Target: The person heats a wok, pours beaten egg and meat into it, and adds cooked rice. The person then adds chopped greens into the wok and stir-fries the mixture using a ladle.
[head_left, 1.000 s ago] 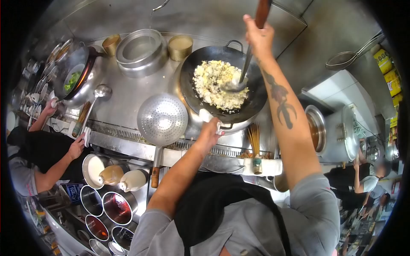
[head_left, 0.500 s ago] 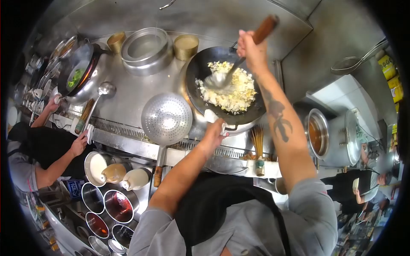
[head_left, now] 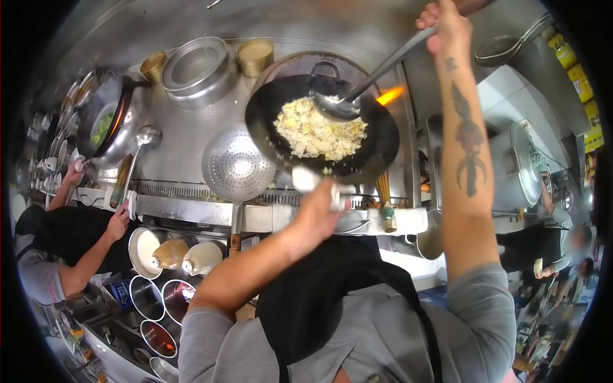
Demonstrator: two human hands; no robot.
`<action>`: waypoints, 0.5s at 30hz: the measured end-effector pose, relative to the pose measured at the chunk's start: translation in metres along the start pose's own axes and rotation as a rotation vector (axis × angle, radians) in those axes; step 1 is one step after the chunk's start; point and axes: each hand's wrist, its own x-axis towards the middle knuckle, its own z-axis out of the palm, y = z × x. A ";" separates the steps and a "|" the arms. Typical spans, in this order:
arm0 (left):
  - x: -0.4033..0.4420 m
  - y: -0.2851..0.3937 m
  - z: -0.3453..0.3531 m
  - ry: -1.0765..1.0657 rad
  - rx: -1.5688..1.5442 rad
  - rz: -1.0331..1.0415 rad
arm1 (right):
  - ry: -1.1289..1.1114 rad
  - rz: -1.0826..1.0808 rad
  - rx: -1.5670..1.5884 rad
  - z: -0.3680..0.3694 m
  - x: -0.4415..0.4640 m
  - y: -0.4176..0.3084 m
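Note:
A black wok (head_left: 382, 137) is raised and tipped toward me, partly off its burner. Egg fried rice (head_left: 316, 134) lies heaped inside it, with a few grains in the air by the near rim. My left hand (head_left: 321, 207), blurred by motion, is closed at the wok's near handle over a folded white cloth (head_left: 306, 179). High at the right, my right hand (head_left: 447, 29) grips a long-handled ladle (head_left: 386, 67). Its metal bowl rests at the rice's far right edge. An orange flame (head_left: 390, 96) shows beyond the wok's right rim.
A perforated strainer (head_left: 237, 163) lies left of the wok. Metal pots (head_left: 195, 73) stand behind it. Sauce containers (head_left: 147, 297) sit lower left. Another person's hand (head_left: 118, 225) holds a ladle near a second wok (head_left: 124, 127). A bamboo brush (head_left: 387, 214) lies on the front ledge.
The wok has been lifted and tilted toward me, moving slightly left in view, and the flame now shows. My right hand and the ladle handle have moved up and to the right.

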 end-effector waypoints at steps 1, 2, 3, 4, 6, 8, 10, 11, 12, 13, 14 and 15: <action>0.024 -0.002 -0.012 -0.039 0.199 0.164 | 0.052 0.042 -0.076 -0.014 0.009 0.030; 0.048 -0.003 -0.024 -0.045 0.392 0.336 | 0.053 0.067 -0.163 -0.002 -0.023 0.043; 0.065 -0.002 -0.028 0.014 0.062 0.115 | 0.007 0.009 -0.343 -0.012 -0.031 0.084; 0.083 -0.022 -0.060 0.014 0.049 0.105 | 0.044 0.043 -0.117 0.002 -0.046 0.089; 0.068 -0.046 -0.097 0.105 0.131 0.080 | -0.059 0.000 -0.043 0.022 -0.049 0.054; 0.037 -0.042 -0.090 0.068 0.121 0.100 | -0.152 -0.049 -0.058 0.038 -0.040 0.009; 0.032 -0.034 -0.067 0.092 0.034 0.155 | -0.082 0.013 -0.050 0.047 -0.035 -0.024; 0.047 -0.020 -0.053 0.059 -0.041 0.198 | -0.078 0.070 0.000 0.049 -0.034 -0.031; 0.044 -0.001 -0.035 -0.004 0.014 0.191 | -0.094 0.049 -0.046 0.047 -0.028 -0.030; 0.042 0.018 -0.017 -0.067 0.070 0.186 | -0.091 0.078 -0.043 0.044 -0.033 -0.035; 0.026 0.011 0.004 0.055 0.029 0.147 | -0.103 0.085 -0.036 0.046 -0.031 -0.044; 0.007 0.002 0.018 0.180 -0.006 0.108 | -0.108 0.093 -0.023 0.048 -0.024 -0.050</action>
